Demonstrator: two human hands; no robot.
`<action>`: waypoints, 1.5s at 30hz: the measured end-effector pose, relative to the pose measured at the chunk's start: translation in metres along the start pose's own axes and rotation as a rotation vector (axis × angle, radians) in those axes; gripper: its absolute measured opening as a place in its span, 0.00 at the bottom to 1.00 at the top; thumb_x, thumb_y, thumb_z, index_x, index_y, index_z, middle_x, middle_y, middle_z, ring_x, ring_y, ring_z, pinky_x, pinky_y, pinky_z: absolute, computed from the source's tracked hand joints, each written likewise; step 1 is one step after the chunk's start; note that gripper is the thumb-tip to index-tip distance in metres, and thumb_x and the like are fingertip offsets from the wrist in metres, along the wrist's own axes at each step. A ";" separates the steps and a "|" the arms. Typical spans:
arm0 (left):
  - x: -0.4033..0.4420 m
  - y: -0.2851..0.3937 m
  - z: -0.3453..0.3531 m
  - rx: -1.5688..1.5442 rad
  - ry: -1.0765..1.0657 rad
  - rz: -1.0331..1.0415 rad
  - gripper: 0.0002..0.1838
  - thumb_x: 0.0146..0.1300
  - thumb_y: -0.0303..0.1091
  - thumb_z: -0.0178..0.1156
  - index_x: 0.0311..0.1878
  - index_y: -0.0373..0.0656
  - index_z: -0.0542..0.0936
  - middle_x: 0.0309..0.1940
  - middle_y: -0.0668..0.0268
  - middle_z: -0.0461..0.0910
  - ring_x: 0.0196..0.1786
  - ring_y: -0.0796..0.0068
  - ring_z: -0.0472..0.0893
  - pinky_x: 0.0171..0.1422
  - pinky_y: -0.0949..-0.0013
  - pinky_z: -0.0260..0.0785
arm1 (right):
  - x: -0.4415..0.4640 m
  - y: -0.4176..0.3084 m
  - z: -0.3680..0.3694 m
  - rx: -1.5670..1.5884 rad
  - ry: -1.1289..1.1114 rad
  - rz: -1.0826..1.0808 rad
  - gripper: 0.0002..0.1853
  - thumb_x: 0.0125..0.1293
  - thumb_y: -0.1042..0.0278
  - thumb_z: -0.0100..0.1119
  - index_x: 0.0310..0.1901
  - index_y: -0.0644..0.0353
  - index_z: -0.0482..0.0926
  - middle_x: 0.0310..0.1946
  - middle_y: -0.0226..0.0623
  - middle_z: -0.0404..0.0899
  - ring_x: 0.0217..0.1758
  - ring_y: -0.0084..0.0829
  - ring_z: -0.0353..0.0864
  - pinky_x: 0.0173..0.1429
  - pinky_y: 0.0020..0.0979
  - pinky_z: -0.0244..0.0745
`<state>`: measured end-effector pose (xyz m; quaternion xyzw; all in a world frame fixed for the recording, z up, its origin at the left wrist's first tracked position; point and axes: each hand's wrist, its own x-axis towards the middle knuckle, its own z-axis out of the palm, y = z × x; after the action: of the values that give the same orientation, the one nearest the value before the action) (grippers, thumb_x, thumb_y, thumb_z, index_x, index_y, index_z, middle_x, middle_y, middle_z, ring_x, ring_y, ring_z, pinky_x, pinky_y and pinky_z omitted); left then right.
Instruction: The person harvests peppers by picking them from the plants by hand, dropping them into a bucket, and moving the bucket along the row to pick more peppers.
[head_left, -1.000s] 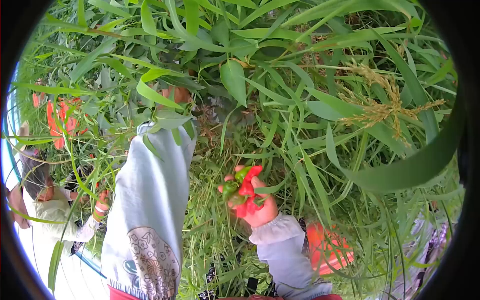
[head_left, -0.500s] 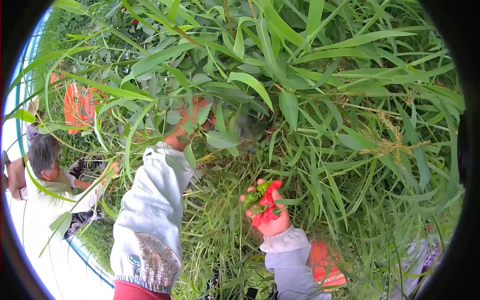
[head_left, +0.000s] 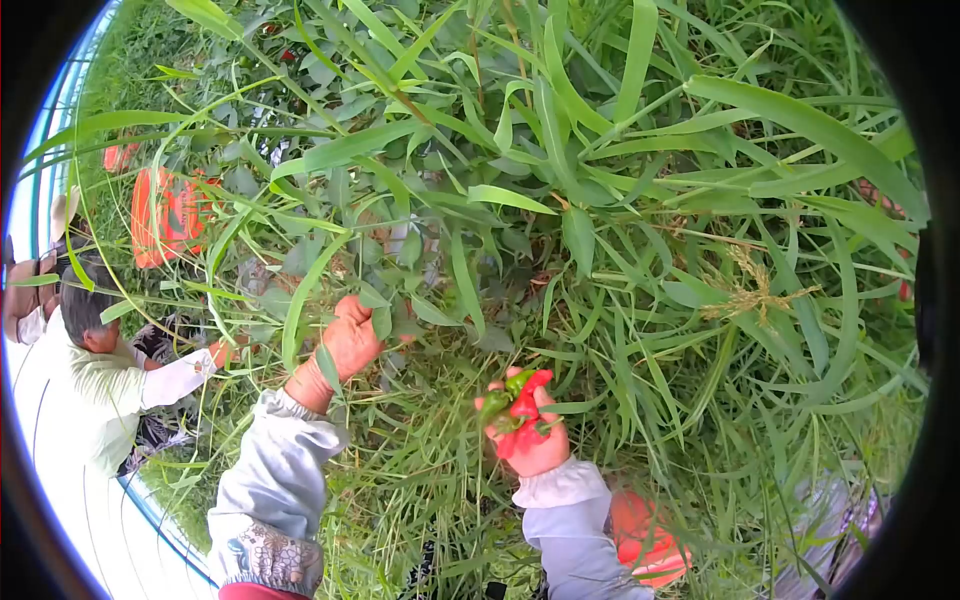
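Red and green peppers [head_left: 528,396] sit in the R hand [head_left: 543,452] rn, palm up, fingers curled round them: at least 2 green + some red. Big change vs 0.5 s ago is the L hand [head_left: 347,347]: it's lower and closer to the wearer, wrist bare and in plain view, whereas in that frame it's up among the leaves [head_left: 433,310]. Its fingers look bent in, but the tips are hidden, so can't tell if they've got anything. What that means imo: L hand is clear of the thick stuff, but no visible gain on the R side, bc the bunch looks abt the same in both frames. R hand is in roughly the same spot too, w/ an orange bag [head_left: 648,545] just beside its sleeve [head_left: 575,535]. Another person [head_left: 110,400] is off to the left, 1 arm stretched toward the plants.
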<state>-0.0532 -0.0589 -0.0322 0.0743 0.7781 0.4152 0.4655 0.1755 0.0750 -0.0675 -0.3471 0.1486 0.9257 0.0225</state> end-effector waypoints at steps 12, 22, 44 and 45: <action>-0.023 -0.014 0.019 0.623 -0.108 0.251 0.13 0.49 0.29 0.52 0.39 0.37 0.77 0.13 0.53 0.68 0.20 0.50 0.71 0.29 0.60 0.66 | 0.003 0.003 0.002 0.005 -0.021 -0.011 0.22 0.65 0.55 0.50 0.58 0.55 0.63 0.50 0.42 0.70 0.54 0.46 0.71 0.43 0.36 0.73; -0.046 -0.019 0.032 0.394 -0.075 0.154 0.12 0.52 0.29 0.49 0.40 0.36 0.75 0.19 0.55 0.72 0.24 0.58 0.74 0.31 0.64 0.67 | -0.001 0.003 0.008 -0.370 0.087 0.110 0.22 0.61 0.56 0.55 0.55 0.55 0.68 0.52 0.38 0.72 0.39 0.22 0.73 0.32 0.24 0.68; -0.074 -0.061 0.071 -0.662 0.052 -0.383 0.19 0.53 0.26 0.62 0.50 0.41 0.75 0.45 0.63 0.77 0.31 0.75 0.80 0.33 0.75 0.74 | -0.010 0.029 0.007 -0.102 -0.005 0.215 0.24 0.59 0.57 0.55 0.54 0.60 0.68 0.48 0.40 0.73 0.42 0.32 0.77 0.38 0.31 0.72; -0.072 -0.059 0.079 -0.663 0.052 -0.384 0.19 0.53 0.26 0.62 0.50 0.41 0.75 0.45 0.63 0.77 0.31 0.75 0.80 0.33 0.75 0.74 | -0.010 0.029 0.003 -0.060 -0.040 0.227 0.24 0.59 0.57 0.56 0.54 0.60 0.68 0.48 0.40 0.73 0.43 0.32 0.77 0.38 0.31 0.72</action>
<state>0.0648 -0.0878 -0.0439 -0.2382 0.6130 0.5511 0.5136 0.1768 0.0484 -0.0508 -0.3099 0.1584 0.9332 -0.0898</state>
